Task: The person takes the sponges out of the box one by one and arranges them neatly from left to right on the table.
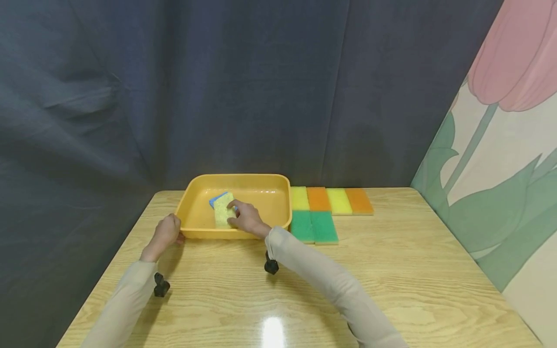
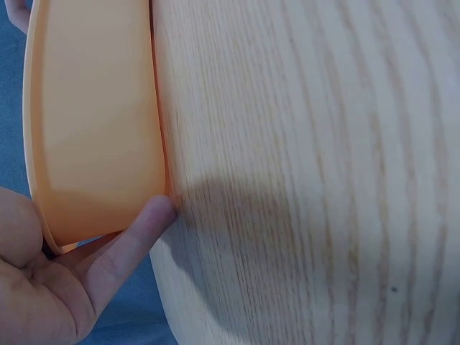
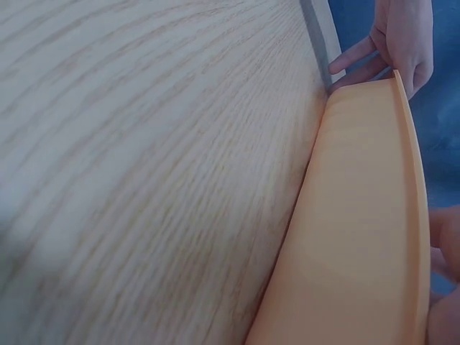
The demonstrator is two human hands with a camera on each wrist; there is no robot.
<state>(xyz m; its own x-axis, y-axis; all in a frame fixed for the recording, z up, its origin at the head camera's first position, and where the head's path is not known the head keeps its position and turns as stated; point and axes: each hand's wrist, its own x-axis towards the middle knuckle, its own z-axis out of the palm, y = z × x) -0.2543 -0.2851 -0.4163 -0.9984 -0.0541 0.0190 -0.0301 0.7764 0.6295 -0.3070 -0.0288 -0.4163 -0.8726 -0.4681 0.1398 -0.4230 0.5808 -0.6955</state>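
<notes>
A yellow-orange plastic basin [image 1: 270, 198] stands on the wooden table. My left hand [image 1: 165, 231] grips its front left corner; in the left wrist view the thumb is at the rim and a finger reaches along the lower side of the wall [image 2: 100, 129]. Inside the basin my right hand [image 1: 247, 217] holds a pale yellow sponge [image 1: 221, 210] by its right edge, between thumb and fingers. Partly covered by that sponge is a blue piece [image 1: 216, 199], whose kind I cannot tell. The right wrist view shows the basin's outer wall [image 3: 352, 215], with the right fingers mostly hidden behind it.
Right of the basin, sponges lie side by side: yellow [image 1: 299, 198], orange [image 1: 318, 198], another yellow [image 1: 339, 201] and another orange [image 1: 359, 201]. Two green-topped sponges [image 1: 302, 225] lie in front of them. A dark curtain [image 1: 243, 87] hangs behind the table [image 1: 413, 270].
</notes>
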